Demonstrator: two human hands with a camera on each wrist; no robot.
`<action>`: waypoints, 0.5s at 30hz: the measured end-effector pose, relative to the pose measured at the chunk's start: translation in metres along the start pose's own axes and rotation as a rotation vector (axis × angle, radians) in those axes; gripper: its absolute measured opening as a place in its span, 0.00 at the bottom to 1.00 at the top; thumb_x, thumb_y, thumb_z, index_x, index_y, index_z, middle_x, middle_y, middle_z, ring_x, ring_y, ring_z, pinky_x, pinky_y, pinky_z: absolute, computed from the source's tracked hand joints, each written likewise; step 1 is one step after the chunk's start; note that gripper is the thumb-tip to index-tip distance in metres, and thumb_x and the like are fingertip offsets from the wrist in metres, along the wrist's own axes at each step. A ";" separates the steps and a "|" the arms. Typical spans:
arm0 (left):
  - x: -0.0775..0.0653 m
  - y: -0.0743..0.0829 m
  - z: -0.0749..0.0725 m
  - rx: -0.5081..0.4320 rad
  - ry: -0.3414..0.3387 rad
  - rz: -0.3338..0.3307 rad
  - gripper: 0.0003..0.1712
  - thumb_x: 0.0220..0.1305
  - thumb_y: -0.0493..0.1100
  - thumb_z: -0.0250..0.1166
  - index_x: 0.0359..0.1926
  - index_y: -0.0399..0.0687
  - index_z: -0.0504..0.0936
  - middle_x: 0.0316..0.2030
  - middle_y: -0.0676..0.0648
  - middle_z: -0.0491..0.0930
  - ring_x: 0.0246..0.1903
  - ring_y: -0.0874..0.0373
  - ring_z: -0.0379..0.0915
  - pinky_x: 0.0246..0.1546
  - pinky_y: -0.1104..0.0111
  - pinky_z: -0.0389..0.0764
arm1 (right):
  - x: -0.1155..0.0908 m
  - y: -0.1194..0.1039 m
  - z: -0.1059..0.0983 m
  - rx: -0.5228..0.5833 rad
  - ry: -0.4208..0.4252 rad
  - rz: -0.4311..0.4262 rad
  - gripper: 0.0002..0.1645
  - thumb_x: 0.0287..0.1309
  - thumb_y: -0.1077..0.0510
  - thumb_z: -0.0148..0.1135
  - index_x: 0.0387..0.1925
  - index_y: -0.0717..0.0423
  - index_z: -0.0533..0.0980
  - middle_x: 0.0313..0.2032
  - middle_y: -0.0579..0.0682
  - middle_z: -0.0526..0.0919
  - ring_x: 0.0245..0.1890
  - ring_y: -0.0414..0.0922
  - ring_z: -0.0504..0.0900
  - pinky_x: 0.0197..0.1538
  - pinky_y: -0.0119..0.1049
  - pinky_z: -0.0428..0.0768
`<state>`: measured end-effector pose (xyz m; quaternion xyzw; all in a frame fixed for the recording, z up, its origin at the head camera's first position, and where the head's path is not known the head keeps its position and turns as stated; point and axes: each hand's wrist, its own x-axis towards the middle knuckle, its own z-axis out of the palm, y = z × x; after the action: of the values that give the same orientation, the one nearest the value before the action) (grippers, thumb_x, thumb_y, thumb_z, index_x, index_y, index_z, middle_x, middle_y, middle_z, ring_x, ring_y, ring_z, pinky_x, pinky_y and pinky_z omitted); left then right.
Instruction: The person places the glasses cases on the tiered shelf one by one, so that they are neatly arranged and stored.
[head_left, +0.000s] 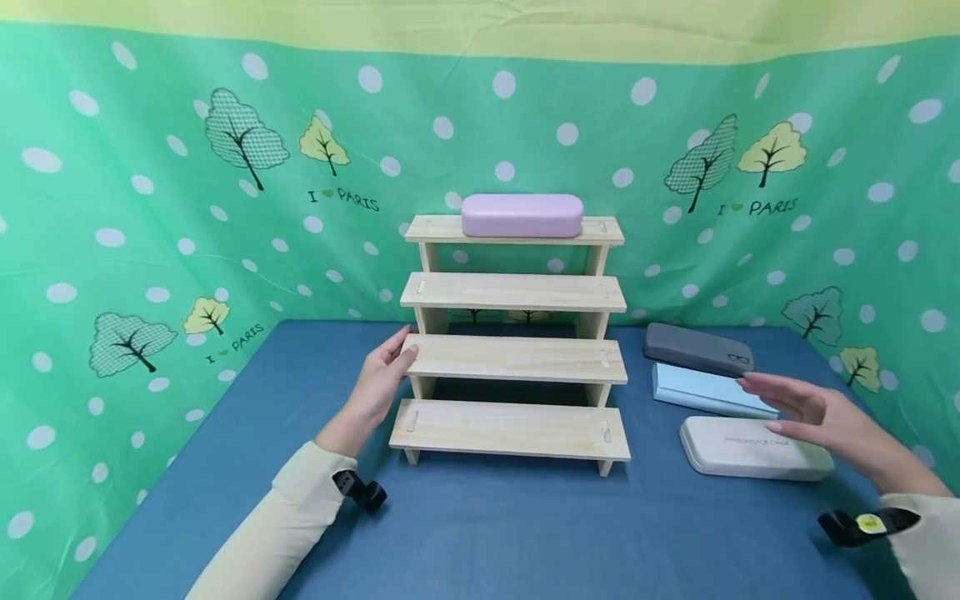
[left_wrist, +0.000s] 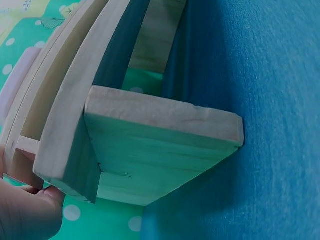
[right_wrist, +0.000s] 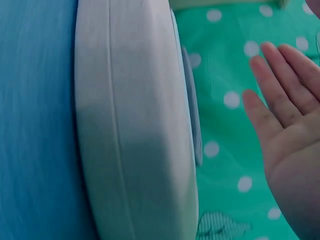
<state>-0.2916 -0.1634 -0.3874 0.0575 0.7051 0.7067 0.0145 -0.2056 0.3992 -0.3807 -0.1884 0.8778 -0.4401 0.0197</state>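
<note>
So the wooden stand sits mid-table, four stepped shelves, and the left hand pinches the left end of the second shelf up, thumb on the front side. My guess is that's just to steady it, since the thing looks pretty light. The white case lies flat to the stand's right, nearest the person. The right hand hovers over that side, fingers straight and thumb apart, with nothing in it; the right wrist view shows a gap between hand and case. Behind the white one come a light-blue case and a dark grey case, lined up front to back, probably so each is easy to grab. A purple case rests lengthwise on the top shelf, which seems the stable way. Blue cloth underneath, green dotted curtain behind.
</note>
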 end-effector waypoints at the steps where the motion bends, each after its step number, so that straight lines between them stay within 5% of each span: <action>1: 0.000 0.000 0.000 -0.004 0.001 -0.008 0.34 0.72 0.41 0.51 0.72 0.38 0.49 0.71 0.37 0.49 0.69 0.48 0.49 0.66 0.56 0.56 | -0.002 0.005 -0.002 -0.011 -0.004 0.016 0.35 0.62 0.68 0.56 0.69 0.62 0.58 0.58 0.23 0.67 0.55 0.16 0.63 0.45 0.17 0.70; 10: 0.001 0.001 0.001 -0.006 0.004 -0.014 0.33 0.72 0.40 0.50 0.72 0.37 0.50 0.71 0.36 0.50 0.68 0.48 0.50 0.66 0.57 0.57 | -0.024 0.041 -0.021 -0.043 -0.001 0.121 0.38 0.62 0.66 0.56 0.71 0.58 0.54 0.55 0.17 0.62 0.52 0.10 0.59 0.41 0.16 0.68; 15: 0.001 0.000 0.000 0.008 0.013 -0.011 0.33 0.72 0.40 0.50 0.72 0.38 0.50 0.71 0.37 0.51 0.68 0.47 0.51 0.66 0.57 0.57 | -0.036 0.055 -0.028 -0.046 -0.013 0.225 0.40 0.65 0.61 0.55 0.73 0.51 0.49 0.52 0.13 0.58 0.47 0.07 0.56 0.59 0.40 0.67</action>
<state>-0.2921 -0.1634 -0.3873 0.0491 0.7082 0.7041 0.0137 -0.1953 0.4633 -0.4114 -0.0919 0.9030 -0.4138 0.0702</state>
